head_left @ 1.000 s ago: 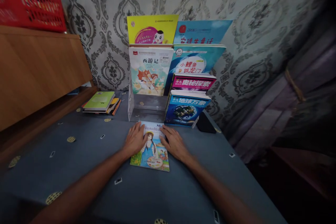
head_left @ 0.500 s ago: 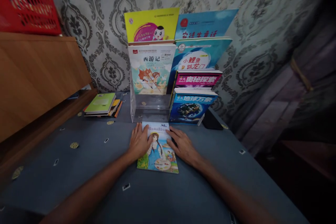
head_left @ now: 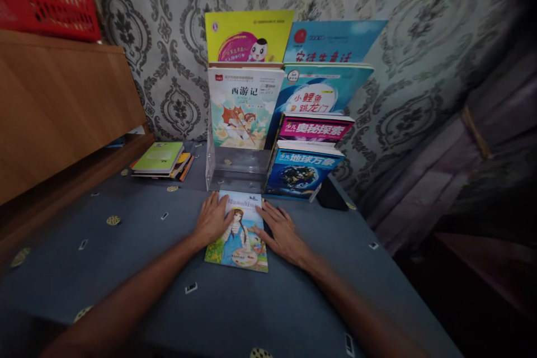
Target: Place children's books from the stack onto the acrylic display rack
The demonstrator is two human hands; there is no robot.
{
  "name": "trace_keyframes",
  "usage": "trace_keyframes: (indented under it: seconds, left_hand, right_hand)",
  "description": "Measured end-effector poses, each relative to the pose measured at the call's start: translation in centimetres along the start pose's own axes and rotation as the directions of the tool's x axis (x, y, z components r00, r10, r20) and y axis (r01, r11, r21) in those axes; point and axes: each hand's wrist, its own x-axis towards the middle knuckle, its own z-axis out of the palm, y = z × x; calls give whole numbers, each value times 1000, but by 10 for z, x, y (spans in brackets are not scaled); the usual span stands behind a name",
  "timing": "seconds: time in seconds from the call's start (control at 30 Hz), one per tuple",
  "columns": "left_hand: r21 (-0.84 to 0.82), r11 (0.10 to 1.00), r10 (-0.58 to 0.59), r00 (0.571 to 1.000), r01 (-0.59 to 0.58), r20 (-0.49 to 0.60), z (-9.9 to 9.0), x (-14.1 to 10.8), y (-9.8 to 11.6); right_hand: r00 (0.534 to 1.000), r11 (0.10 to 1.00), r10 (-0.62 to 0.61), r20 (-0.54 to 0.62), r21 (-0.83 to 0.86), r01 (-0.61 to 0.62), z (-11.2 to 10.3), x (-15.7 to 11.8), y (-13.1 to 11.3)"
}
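A thin picture book (head_left: 241, 246) lies flat on the table, its cover showing a figure with long braids and a painter's palette. Along its left edge rests my left hand (head_left: 213, 219), open, fingers stretched forward and the thumb over the cover. My right hand (head_left: 282, 234) lies at the opposite edge, its fingers spread and the tips on the cover. Just beyond the book stands a clear acrylic book rack (head_left: 239, 170). Its left column holds a white-covered book (head_left: 247, 109) in front of a yellow book (head_left: 247, 25).
The rack's right column carries several books, with a blue earth book (head_left: 300, 176) lowest. A small book stack (head_left: 157, 158) lies at the left by a wooden cabinet (head_left: 62, 106), topped by a red basket (head_left: 46, 0). Behind the rack's right foot is a dark flat object (head_left: 333, 194).
My view has tilted and shifted slightly, so the book and both hands appear a little further left. The hands stay on the book's two sides.
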Motion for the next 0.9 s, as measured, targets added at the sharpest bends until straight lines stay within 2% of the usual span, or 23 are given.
trace_keyframes:
  seconds: [0.17, 0.27, 0.43, 0.53, 0.7, 0.9]
  left_hand:
    - [17, 1000, 2, 1000, -2, 8, -2, 1, -4]
    - [-27, 1000, -3, 1000, 3, 4, -4, 2, -6]
    - [-343, 938, -65, 998, 55, -18, -7, 7, -11]
    - [-446, 892, -93, 995, 66, -38, -8, 10, -16]
    - [-652, 749, -193, 980, 116, -47, -6, 19, -25]
    - [-864, 467, -322, 946, 188, 32, 2, 26, -31]
  right_hand:
    - [998, 1000, 18, 56, 10, -18, -6, 0, -7]
    - [997, 999, 36, 70, 13, -37, -8, 0, -9]
    - [995, 998, 58, 81, -7, -57, -7, 4, -12]
    - [993, 995, 95, 70, -33, -92, -1, 9, -13]
    - [991, 992, 118, 65, -43, -116, 4, 15, -14]
    - [992, 993, 116, 55, -12, -116, 4, 13, -12]
